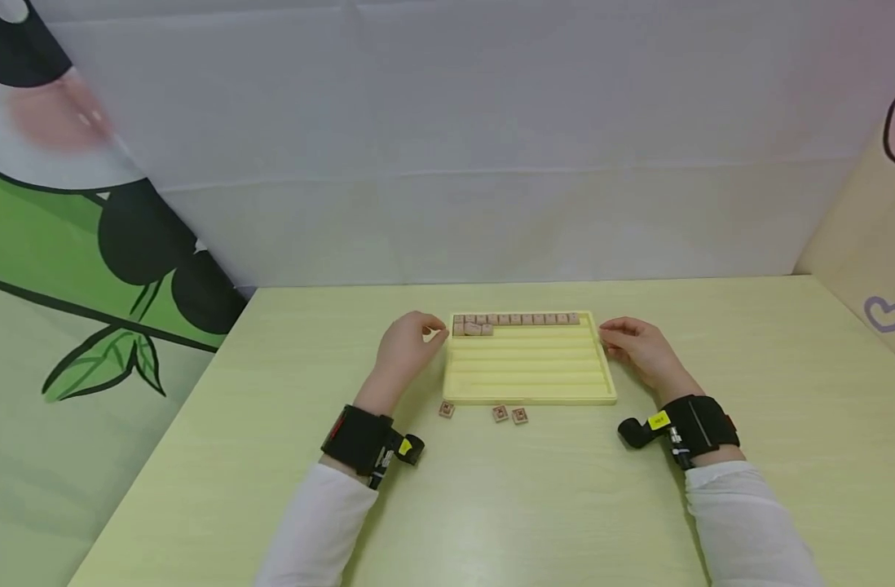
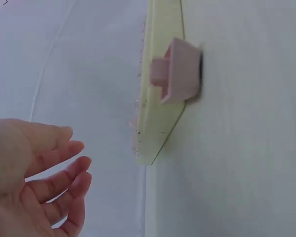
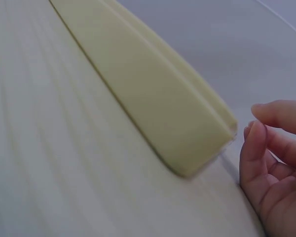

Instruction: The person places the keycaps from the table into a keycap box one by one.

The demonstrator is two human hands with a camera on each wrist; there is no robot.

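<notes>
A pale yellow ridged tray [image 1: 528,368] lies on the table between my two hands. Small pink keycaps [image 1: 526,319] line its top row, with several more at the left of the second row. My left hand [image 1: 407,342] is beside the tray's upper left corner; in the left wrist view its fingers [image 2: 64,180] are loosely bent with nothing between them. By the upper right edge is my right hand [image 1: 641,350], thumb and fingers loosely curled and no object showing in them. One loose keycap [image 2: 185,71] appears on its side in the left wrist view, its hollow underside and stem showing.
Three loose keycaps lie on the table along the tray's front edge: one keycap [image 1: 446,409] near its left corner and two side by side farther right, including a keycap [image 1: 519,416]. A white wall covering [image 1: 491,220] rises behind the table [image 1: 535,505].
</notes>
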